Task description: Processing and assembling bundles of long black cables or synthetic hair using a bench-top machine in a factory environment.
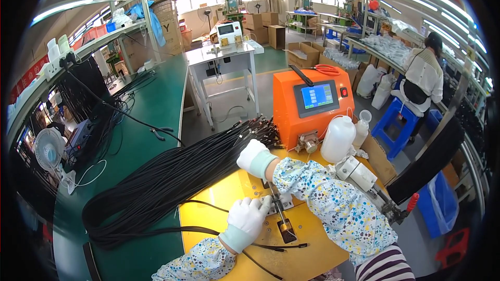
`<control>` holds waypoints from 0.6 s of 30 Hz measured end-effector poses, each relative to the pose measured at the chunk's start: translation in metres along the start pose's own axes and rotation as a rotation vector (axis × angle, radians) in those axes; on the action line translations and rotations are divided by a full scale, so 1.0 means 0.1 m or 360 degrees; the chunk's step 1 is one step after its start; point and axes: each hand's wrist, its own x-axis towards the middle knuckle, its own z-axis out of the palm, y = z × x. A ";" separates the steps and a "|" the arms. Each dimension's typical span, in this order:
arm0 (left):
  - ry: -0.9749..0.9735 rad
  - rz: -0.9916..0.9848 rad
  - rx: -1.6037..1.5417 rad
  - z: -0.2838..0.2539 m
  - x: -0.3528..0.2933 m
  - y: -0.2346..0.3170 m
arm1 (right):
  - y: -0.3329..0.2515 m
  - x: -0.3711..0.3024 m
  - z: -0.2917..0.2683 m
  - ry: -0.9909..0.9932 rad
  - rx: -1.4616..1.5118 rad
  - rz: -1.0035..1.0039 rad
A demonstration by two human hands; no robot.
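My left hand (246,220), in a white glove, is closed at the left side of a metal clamp fixture (279,205) on the yellow work plate (312,252). A thin black cable (207,204) runs from the left into this hand. My right hand (257,159), gloved too, is beyond the fixture at the end part of a thick bundle of black cables (172,177). Its fingers are curled together, and what they grip is hidden. Other cables (200,230) pass below my left wrist, and their plug ends lie on the plate.
Behind the plate stands an orange machine (285,105) with a screen, pliers (327,69) on top. White bottles (338,138) and a red-handled toggle clamp (411,203) are at right. A green table (140,151) holds a small fan (50,148). A person (423,73) works far right.
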 end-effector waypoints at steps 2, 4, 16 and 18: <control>-0.0001 0.0020 -0.0014 -0.01 0.03 0.03 | 0.12 -0.09 0.02 0.0015 -0.0014 0.0014; -0.0041 -0.0039 -0.0002 0.00 -0.03 -0.02 | 0.13 -0.19 -0.16 0.0241 0.0147 0.0012; -0.0122 -0.0365 -0.0275 -0.08 0.06 -0.11 | 0.00 -1.26 -0.06 0.1211 0.0452 -0.0144; -0.0092 -0.0326 -0.0272 -0.03 0.04 -0.14 | -0.01 -1.26 0.01 0.1216 0.0486 -0.0099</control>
